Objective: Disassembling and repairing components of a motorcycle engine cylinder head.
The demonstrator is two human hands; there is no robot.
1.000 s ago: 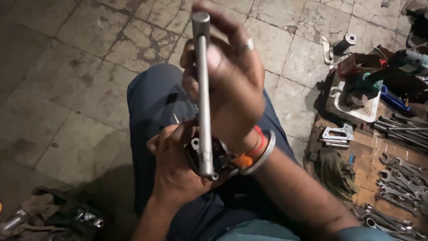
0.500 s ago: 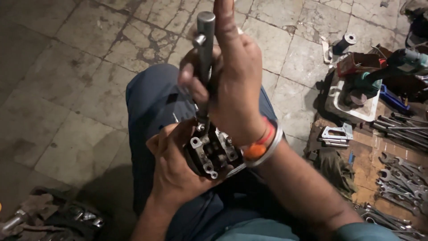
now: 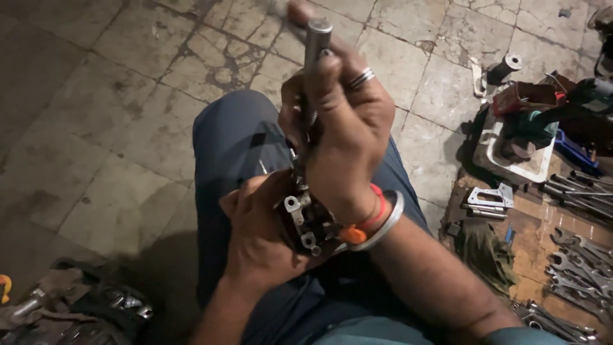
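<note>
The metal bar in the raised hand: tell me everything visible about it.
The metal bar is a plain grey round rod with a flat top end, standing nearly upright. The right hand grips around its middle, hiding most of it. Its lower end points down at the dark metal assembly held by the left hand; contact is hidden.

Blue trousers (image 3: 236, 137), silver bangle (image 3: 385, 225), finger ring (image 3: 361, 78)

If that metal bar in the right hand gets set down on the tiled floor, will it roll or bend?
The metal bar looks round and smooth, so it would probably roll on the tiled floor. It appears solid and straight in the right hand, so likely stiff and fairly heavy for its size. Its polished surface may be slippery.
</note>
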